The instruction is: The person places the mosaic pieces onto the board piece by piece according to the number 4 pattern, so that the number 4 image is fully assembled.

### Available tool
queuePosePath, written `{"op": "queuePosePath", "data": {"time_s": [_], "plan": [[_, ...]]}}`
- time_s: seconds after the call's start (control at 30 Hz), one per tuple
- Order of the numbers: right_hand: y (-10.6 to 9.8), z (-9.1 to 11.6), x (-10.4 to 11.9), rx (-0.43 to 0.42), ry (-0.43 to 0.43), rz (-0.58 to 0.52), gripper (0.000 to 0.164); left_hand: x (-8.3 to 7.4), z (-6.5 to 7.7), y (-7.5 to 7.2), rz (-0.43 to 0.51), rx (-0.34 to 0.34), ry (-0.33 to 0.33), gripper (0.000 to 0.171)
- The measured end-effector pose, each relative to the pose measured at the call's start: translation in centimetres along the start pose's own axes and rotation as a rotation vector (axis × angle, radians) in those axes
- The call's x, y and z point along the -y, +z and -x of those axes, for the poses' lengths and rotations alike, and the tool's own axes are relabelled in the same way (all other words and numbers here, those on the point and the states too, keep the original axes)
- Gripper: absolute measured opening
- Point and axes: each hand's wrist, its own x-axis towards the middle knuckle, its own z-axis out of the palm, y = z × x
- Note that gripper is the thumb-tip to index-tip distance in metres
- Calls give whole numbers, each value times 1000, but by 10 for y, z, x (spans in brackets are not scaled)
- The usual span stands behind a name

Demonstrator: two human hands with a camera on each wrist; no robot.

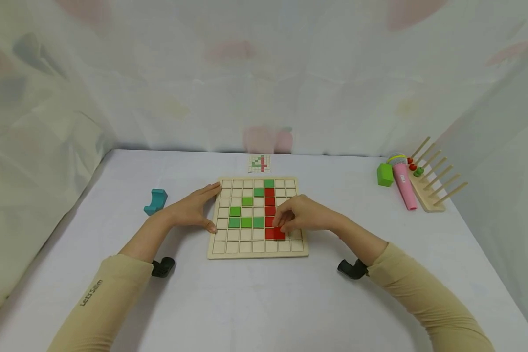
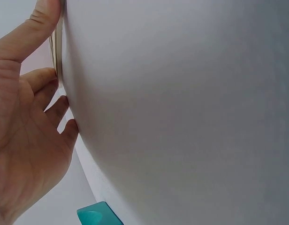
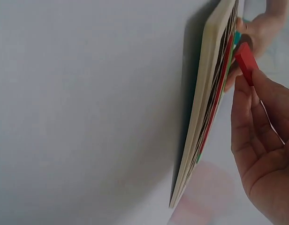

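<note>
A wooden grid board (image 1: 258, 248) lies mid-table, with green and red square tiles set in its cells. The red tiles stand in a column, and the green ones form a diagonal and a row to its left. My right hand (image 1: 305, 213) pinches a red square tile (image 3: 247, 63) between thumb and fingers, just above the board's lower right part. In the right wrist view the tile is tilted and clear of the board. My left hand (image 1: 192, 208) rests at the board's left edge, thumb and fingers spread and touching it.
Behind the board lies a small pattern card (image 1: 259, 164). A teal curved block (image 1: 156, 201) sits left of my left hand. At the far right are a green block (image 1: 385, 174), a pink toy microphone (image 1: 405, 186) and a wooden peg stand (image 1: 432, 201) with small red and green pieces.
</note>
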Motion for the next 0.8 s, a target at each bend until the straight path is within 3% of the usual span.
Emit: {"op": "queuePosePath", "data": {"time_s": [0.8], "plan": [[28,-4,17,-23,40,62,8,3,-2,2,2,0,9,127]]}}
